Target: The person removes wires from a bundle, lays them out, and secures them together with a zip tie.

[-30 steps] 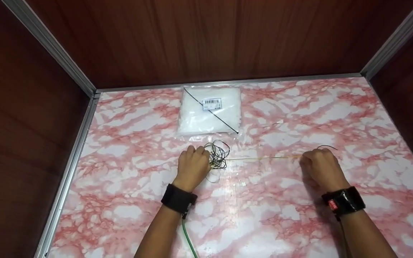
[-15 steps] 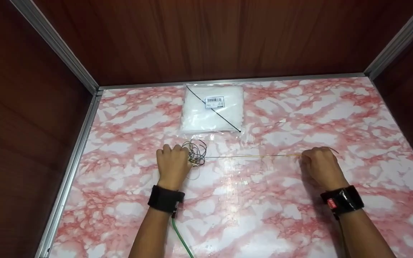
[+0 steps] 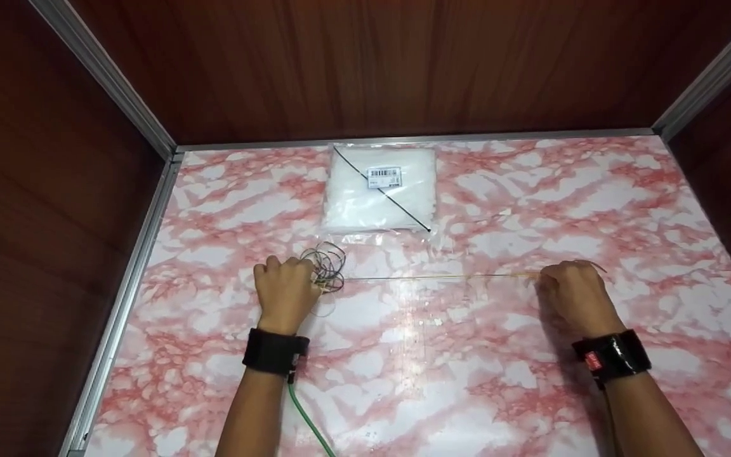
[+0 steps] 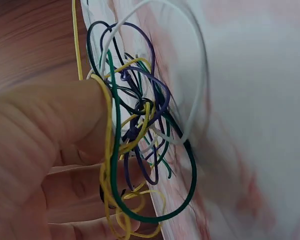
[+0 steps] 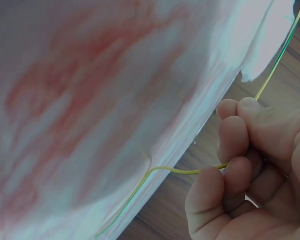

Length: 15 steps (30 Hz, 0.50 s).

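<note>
My left hand point(image 3: 284, 289) grips a tangled bundle of thin wires point(image 3: 327, 268) above the table, left of centre in the head view. Up close in the left wrist view, yellow, green point(image 4: 194, 172), purple and white strands loop beyond the thumb; some of the fingers are hidden. A straight strand point(image 3: 441, 277) runs from the bundle to my right hand point(image 3: 578, 293). The right wrist view shows the thumb and fingertips pinching this yellow-and-green wire point(image 5: 276, 62). Its loose tail point(image 5: 182, 171) comes out between the fingers and bends away over the table edge.
A clear plastic bag of white material point(image 3: 378, 209), with a barcode label point(image 3: 384, 178) and a dark diagonal line, lies at the back of the pink marbled table point(image 3: 467, 393). Dark wood panels point(image 3: 391, 70) with metal edging enclose three sides. A green cable point(image 3: 308, 419) trails from the left wristband.
My left hand has moved left with the tangled wires, and the straight strand between the hands has grown longer. The right hand stays nearly in place, still pinching.
</note>
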Each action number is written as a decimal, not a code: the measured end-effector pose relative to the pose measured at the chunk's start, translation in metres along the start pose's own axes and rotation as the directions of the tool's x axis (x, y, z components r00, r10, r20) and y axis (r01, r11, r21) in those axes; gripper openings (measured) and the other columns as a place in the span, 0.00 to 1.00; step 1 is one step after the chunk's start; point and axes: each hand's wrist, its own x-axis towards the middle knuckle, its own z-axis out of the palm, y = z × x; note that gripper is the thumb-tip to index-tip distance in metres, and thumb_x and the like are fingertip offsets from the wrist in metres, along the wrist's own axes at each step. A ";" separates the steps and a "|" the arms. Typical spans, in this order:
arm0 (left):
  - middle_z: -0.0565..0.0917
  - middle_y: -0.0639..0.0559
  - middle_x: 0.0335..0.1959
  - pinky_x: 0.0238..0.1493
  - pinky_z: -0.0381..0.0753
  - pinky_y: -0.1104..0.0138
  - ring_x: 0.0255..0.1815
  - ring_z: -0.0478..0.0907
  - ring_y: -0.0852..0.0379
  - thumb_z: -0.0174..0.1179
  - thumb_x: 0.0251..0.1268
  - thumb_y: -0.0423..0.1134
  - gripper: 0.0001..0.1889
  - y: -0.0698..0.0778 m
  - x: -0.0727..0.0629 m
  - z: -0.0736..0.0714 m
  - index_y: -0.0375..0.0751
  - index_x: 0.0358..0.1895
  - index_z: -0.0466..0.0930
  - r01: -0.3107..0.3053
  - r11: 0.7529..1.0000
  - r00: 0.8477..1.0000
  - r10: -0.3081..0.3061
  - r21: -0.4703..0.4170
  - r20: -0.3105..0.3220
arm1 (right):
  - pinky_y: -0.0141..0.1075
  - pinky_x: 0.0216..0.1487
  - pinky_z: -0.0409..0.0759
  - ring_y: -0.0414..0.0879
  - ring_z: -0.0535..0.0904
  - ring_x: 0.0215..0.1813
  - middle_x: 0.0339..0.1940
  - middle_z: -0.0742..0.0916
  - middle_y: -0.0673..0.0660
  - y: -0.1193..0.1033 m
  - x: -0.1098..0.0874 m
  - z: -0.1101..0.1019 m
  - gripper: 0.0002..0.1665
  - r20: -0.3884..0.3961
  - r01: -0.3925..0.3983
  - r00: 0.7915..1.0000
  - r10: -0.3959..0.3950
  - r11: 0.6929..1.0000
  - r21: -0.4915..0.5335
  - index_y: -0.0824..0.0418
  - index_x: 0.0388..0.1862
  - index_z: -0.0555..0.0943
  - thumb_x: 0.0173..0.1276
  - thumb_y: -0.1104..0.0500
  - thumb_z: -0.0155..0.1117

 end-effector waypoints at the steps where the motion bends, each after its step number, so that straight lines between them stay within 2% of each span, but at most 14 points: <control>1: 0.80 0.47 0.22 0.36 0.69 0.48 0.32 0.75 0.40 0.64 0.42 0.35 0.03 -0.005 -0.001 -0.001 0.43 0.24 0.82 0.013 1.000 1.000 -0.013 0.004 -0.003 | 0.50 0.34 0.74 0.53 0.77 0.24 0.17 0.81 0.55 0.002 -0.001 0.000 0.13 -0.006 0.000 1.000 0.000 1.000 -0.001 0.63 0.19 0.83 0.56 0.77 0.63; 5: 0.80 0.45 0.23 0.36 0.69 0.47 0.33 0.75 0.38 0.63 0.44 0.32 0.04 -0.028 -0.003 -0.003 0.41 0.26 0.83 0.068 0.997 0.997 -0.068 0.020 -0.027 | 0.49 0.30 0.72 0.55 0.75 0.24 0.16 0.79 0.57 0.011 -0.006 -0.003 0.12 -0.040 -0.011 0.999 0.010 0.999 -0.037 0.64 0.18 0.82 0.56 0.76 0.63; 9: 0.79 0.45 0.22 0.34 0.69 0.47 0.30 0.75 0.38 0.64 0.44 0.30 0.03 -0.039 -0.006 -0.006 0.40 0.25 0.83 0.052 0.999 0.995 -0.051 0.009 -0.082 | 0.47 0.26 0.70 0.53 0.73 0.22 0.14 0.78 0.55 0.018 -0.010 -0.005 0.14 -0.038 -0.020 0.999 0.018 0.998 -0.056 0.63 0.16 0.80 0.58 0.75 0.64; 12: 0.80 0.45 0.22 0.31 0.69 0.49 0.28 0.74 0.39 0.63 0.44 0.29 0.03 -0.037 -0.007 -0.008 0.39 0.25 0.82 0.006 1.000 0.991 -0.006 -0.002 -0.135 | 0.48 0.28 0.70 0.52 0.73 0.22 0.15 0.78 0.55 0.020 -0.010 -0.004 0.14 -0.016 -0.019 1.000 0.019 0.999 -0.047 0.62 0.17 0.80 0.60 0.73 0.65; 15: 0.80 0.44 0.23 0.31 0.68 0.51 0.27 0.73 0.41 0.63 0.44 0.28 0.03 -0.024 -0.005 -0.009 0.39 0.24 0.82 -0.064 0.998 0.982 0.058 -0.025 -0.182 | 0.50 0.32 0.71 0.53 0.75 0.23 0.16 0.80 0.55 0.018 -0.010 -0.001 0.12 -0.001 -0.005 1.000 0.005 0.999 -0.036 0.61 0.19 0.82 0.60 0.73 0.66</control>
